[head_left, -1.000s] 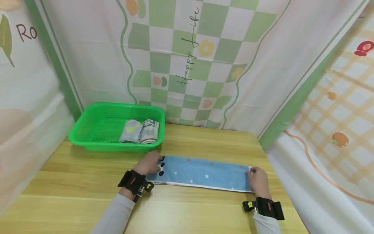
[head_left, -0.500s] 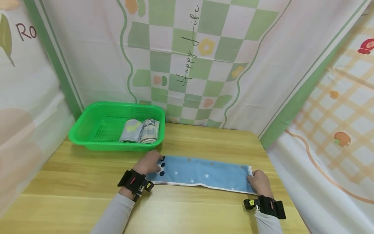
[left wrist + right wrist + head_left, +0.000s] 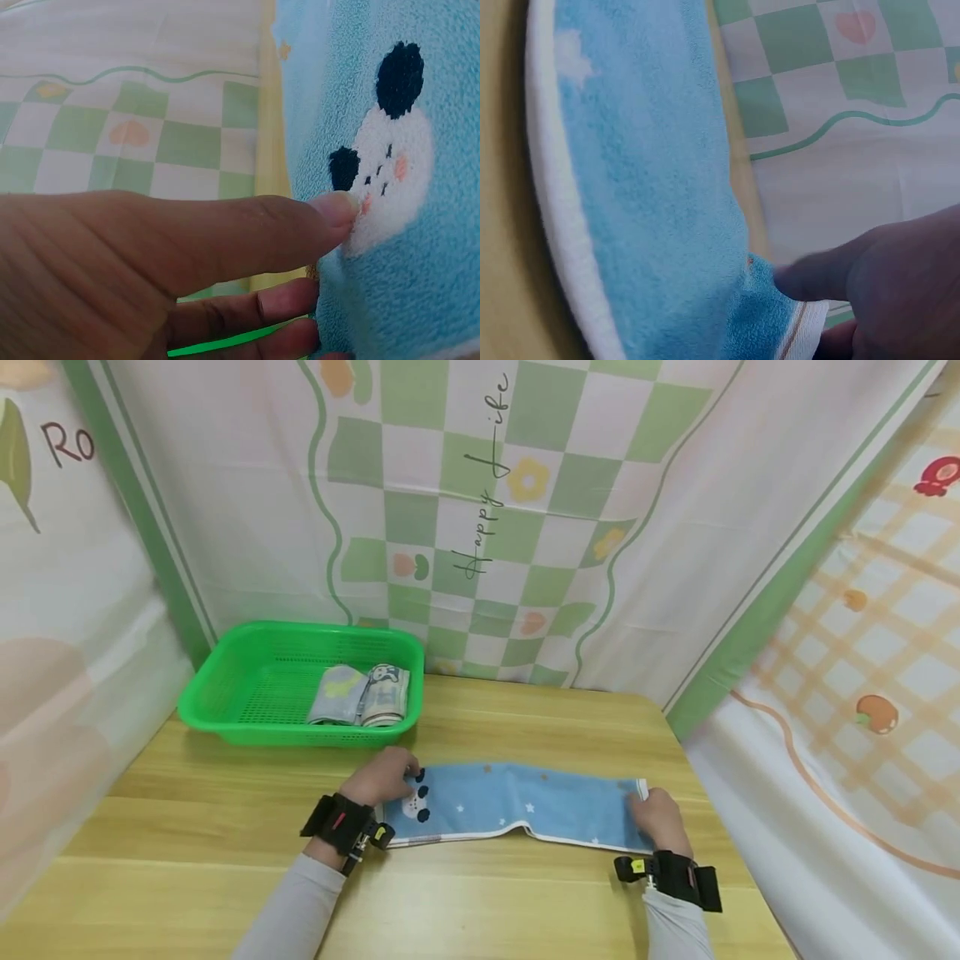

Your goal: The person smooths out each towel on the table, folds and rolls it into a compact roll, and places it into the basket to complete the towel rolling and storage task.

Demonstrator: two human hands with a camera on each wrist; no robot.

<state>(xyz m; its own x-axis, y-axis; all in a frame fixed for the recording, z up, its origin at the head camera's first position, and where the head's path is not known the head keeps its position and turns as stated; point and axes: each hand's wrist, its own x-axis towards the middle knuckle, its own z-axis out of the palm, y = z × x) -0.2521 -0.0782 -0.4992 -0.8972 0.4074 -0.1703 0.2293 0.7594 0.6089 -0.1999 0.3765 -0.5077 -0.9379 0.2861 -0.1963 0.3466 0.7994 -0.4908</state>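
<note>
A blue terry towel (image 3: 480, 802), folded into a long strip with white edging, small stars and a panda face (image 3: 390, 172), stretches between the two hands. My left hand (image 3: 381, 778) pinches its left end, thumb on the panda and fingers behind the cloth in the left wrist view. At the other end my right hand (image 3: 662, 818) grips the cloth near the white hem; in the right wrist view the thumb lies on the towel (image 3: 645, 187) and the fingers are mostly hidden. Midway along the strip, the front edge bulges up in a small ridge.
Behind the left hand stands a green plastic basket (image 3: 225, 718) holding two rolled or folded cloths, one grey with a yellow print (image 3: 337, 693), the other pale with a dark figure (image 3: 386, 693). Patterned curtains (image 3: 480, 527) border the wooden table (image 3: 450, 910) at the back and sides.
The towel, flat one second ago, has buckled upward in the middle. Its left end has tipped so more of the panda shows. The right hand has shifted slightly, lifting the right end.
</note>
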